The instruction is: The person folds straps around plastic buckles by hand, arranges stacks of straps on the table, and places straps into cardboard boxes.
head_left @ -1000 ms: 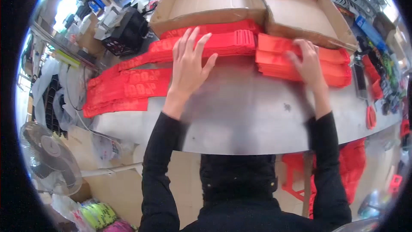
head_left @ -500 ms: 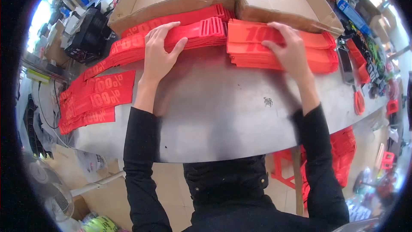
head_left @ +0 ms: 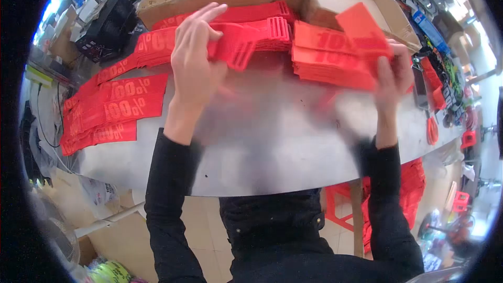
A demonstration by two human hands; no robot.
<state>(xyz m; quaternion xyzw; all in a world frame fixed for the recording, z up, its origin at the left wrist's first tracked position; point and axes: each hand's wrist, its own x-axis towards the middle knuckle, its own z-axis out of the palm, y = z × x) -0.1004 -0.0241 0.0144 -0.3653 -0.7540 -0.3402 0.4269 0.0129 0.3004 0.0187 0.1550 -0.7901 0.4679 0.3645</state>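
Observation:
My left hand [head_left: 194,71] is closed on a red strip [head_left: 237,44] with a slotted end, lifted in front of a pile of red slotted strips [head_left: 275,30]. My right hand [head_left: 394,76] pinches an orange-red strip [head_left: 362,29], whose free end is raised over the orange-red stack [head_left: 319,65]. Dark printed digits show on that stack. Further left, overlapping red strips [head_left: 128,107] printed with "100%" lie fanned out on the table. My left fingertips are partly hidden behind the hand.
Two open cardboard boxes [head_left: 225,0] stand along the back of the grey metal table [head_left: 251,152]. Orange-handled scissors [head_left: 432,130] lie at the right edge. A black box [head_left: 105,18] sits at back left. Below the table, red material [head_left: 416,188] hangs at the right.
Both hands had been resting on the piles. Now each has lifted a strip: the left a slotted red one, the right an orange-red one, with the right hand shifted rightward.

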